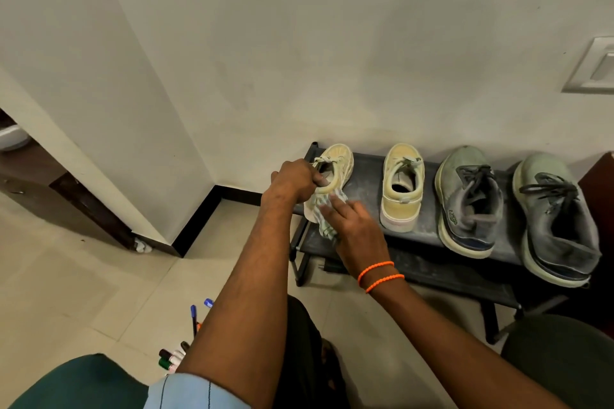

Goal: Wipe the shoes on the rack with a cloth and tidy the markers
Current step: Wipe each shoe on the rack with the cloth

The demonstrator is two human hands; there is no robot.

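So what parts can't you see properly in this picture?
- Markers, head view: the left forearm covers some, so their count is unclear.
- Cloth: mostly under the right hand.
- Heel of the left yellow shoe: covered by the left hand and the cloth.
- Lower shelf of the rack: dark, partly behind the right arm.
- Wall switch: cut off by the right edge.

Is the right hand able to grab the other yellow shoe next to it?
Probably yes. The second yellow canvas shoe stands just beside the right hand with bare shelf between, though that hand presses a striped cloth.
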